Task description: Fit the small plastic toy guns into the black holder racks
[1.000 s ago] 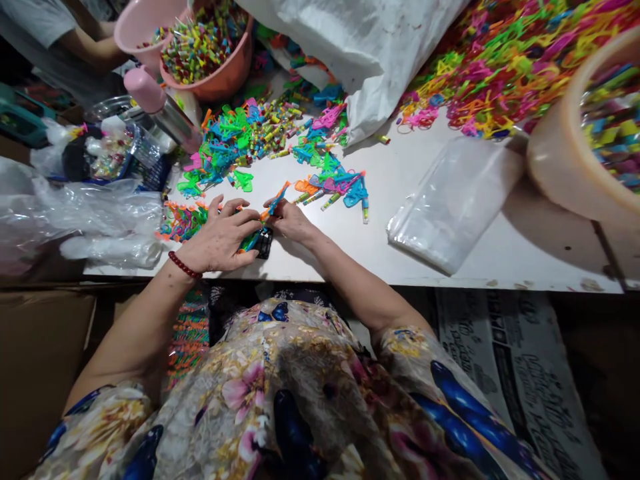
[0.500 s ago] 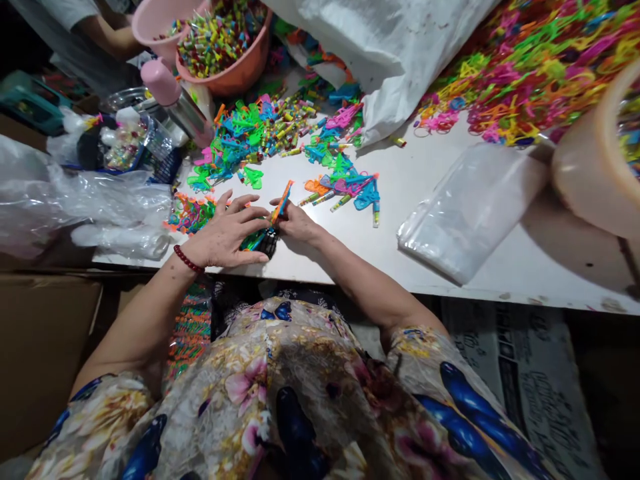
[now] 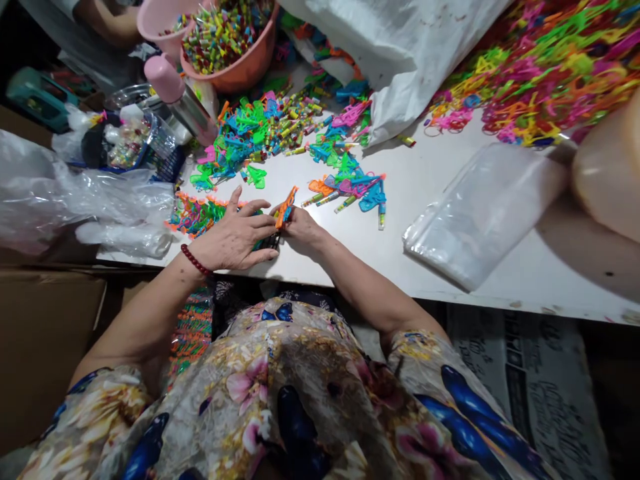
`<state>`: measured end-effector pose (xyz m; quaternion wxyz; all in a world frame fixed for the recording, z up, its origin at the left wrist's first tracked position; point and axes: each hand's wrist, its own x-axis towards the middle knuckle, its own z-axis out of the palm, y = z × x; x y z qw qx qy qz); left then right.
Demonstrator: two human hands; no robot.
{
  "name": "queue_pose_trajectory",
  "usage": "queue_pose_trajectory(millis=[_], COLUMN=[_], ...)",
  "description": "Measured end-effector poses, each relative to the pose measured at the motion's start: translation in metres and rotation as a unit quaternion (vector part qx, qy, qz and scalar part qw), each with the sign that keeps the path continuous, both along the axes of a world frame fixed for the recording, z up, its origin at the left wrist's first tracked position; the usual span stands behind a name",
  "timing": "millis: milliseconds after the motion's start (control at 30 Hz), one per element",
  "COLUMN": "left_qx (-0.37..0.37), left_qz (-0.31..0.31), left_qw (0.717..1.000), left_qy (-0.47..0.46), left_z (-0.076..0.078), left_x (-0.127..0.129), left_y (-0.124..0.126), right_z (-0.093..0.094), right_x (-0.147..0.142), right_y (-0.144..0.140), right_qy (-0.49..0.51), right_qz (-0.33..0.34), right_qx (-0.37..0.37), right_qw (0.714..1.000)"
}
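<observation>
The right hand [image 3: 301, 225] pinches the orange-and-blue plastic piece [image 3: 285, 209], which leans upward from this grip, between both hands. Whether the left hand [image 3: 241, 237], loosely spread, holds something, I cannot tell.

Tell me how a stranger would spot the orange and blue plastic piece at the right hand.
Find the white tabletop, then the bare right hand near its front edge. The narrow orange and blue plastic piece slants up from that hand. Unlike the multicoloured plastic pieces heaped beyond, it is held up.
</observation>
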<state>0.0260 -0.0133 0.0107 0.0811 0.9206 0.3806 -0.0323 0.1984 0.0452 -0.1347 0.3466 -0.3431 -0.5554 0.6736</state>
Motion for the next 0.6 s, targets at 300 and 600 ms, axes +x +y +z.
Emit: queue_pose_trajectory(millis=[300,600], left_qx=[-0.034,-0.018], left_qz=[0.005,0.006], left_qw=[0.999,1.0], left_qy=[-0.017,-0.02], left_z=[0.0032,0.0021], left_x=[-0.0046,-0.0066], left_y=[0.0023,0.002], right_z=[0.0027,0.0037], right_x=[-0.0049,-0.0067], right_y=[-0.001,0.0012], right_qy=[-0.039,-0.145], right_qz=[0.005,0.008], right_qx=[0.057,0.125], right_qw=[0.998,0.981])
